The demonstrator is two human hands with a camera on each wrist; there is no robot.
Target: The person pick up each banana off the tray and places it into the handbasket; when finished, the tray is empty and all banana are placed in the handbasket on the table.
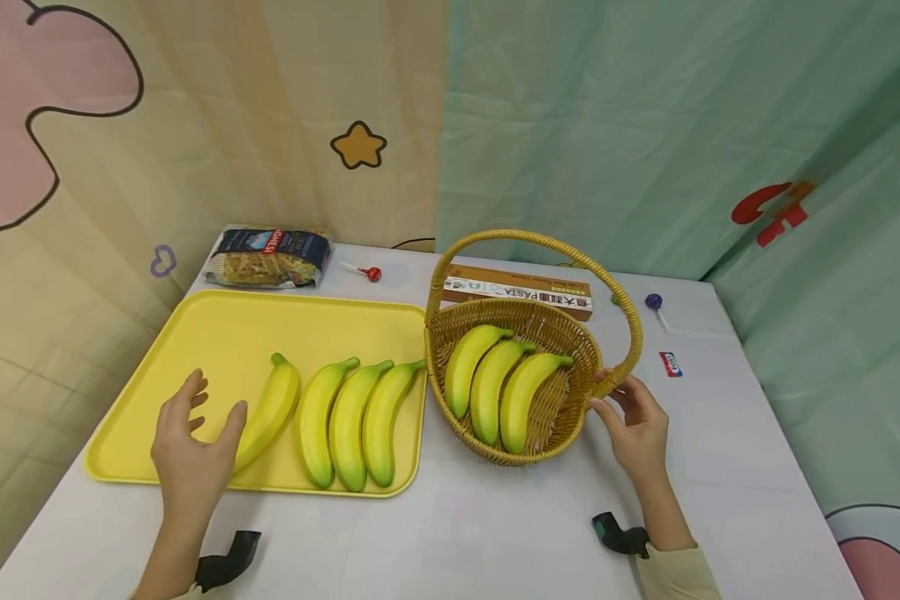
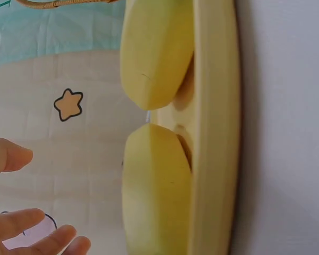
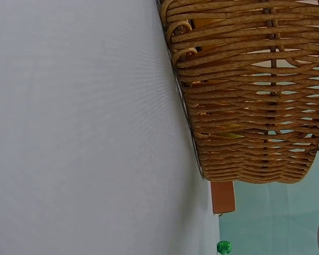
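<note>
A yellow tray point(image 1: 217, 333) lies on the left of the white table with several yellow bananas on it. My left hand point(image 1: 216, 397) hovers over the tray with its fingers spread, thumb beside the leftmost banana point(image 1: 273, 408), holding nothing. The left wrist view shows two banana ends point(image 2: 154, 196) over the tray rim point(image 2: 212, 127), my fingers point(image 2: 10, 158) apart from them. A wicker basket point(image 1: 570, 417) with a hoop handle holds three bananas point(image 1: 495, 387). My right hand point(image 1: 613, 398) touches the basket's right rim with loose fingers. The right wrist view shows the basket wall point(image 3: 244, 106).
A bag of dry pasta point(image 1: 270, 257) and a red lollipop point(image 1: 372, 273) lie behind the tray. A long pasta box point(image 1: 517, 292) sits behind the basket. A purple lollipop point(image 1: 652, 302) and a small packet point(image 1: 671, 364) lie to the right. Curtains hang close behind the table.
</note>
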